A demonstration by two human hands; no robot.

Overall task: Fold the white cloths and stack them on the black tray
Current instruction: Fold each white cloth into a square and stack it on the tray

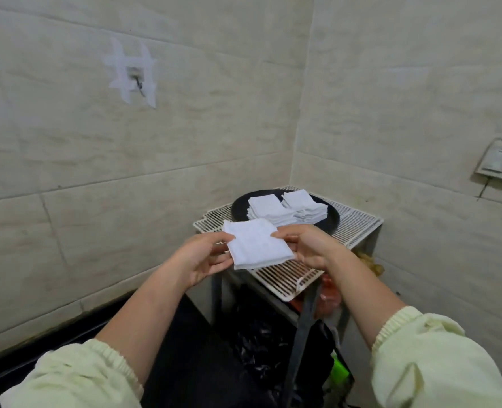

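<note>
Neatly stacked cloths on black tray

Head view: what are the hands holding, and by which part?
One folded cloth, held between both hands: the left hand pinches its left edge, the right hand its right edge.

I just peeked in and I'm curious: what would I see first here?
First, the folded white cloth, pinched at mid-picture between the left hand and the right hand. Just behind it, two stacks of folded cloths sit on the black tray, which rests on a white wire rack in the corner.
</note>
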